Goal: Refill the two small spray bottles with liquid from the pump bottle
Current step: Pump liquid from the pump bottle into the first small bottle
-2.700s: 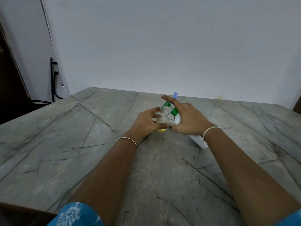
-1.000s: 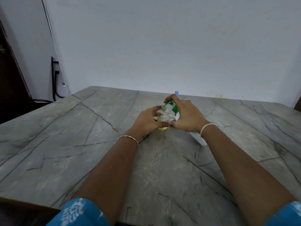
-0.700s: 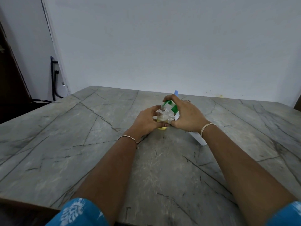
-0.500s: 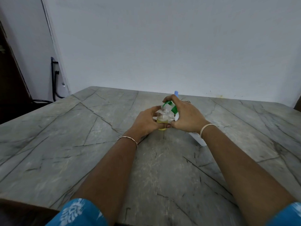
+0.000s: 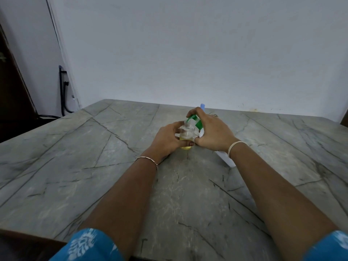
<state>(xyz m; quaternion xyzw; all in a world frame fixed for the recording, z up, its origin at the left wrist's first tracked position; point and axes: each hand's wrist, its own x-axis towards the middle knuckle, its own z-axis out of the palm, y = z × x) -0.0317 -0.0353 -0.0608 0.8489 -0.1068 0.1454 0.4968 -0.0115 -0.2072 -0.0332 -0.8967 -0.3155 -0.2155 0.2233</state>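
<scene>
Spray bottle [image 5: 185, 133], small and clear, stands upright near the middle of the tabletop [image 5: 84, 166]. Its threaded neck is open, with no sprayer on it. Pale yellow liquid [image 5: 185, 143] sits in its lower part.

My left hand [image 5: 166, 139] comes in from the left. Its fingers and thumb are curled round the bottle's body to steady it. My right hand [image 5: 212, 132], just beside it on the right, grips the pump bottle [image 5: 227, 160]. The white body of that bottle slants back toward me and to the right, and its base shows below my wrist. I cannot tell whether the base rests on the stone. My right forefinger is curled over the green pump head [image 5: 197, 124].

The green spout points left and down, with its tip right over the open neck. I judge I am partway through filling this bottle. The mouth is narrow, so a press lands inside only if the spout tip stays centred over it.

A blue tip [image 5: 202, 106] shows behind my right hand. It may belong to the second spray bottle, but too little of it shows to be sure.
</scene>
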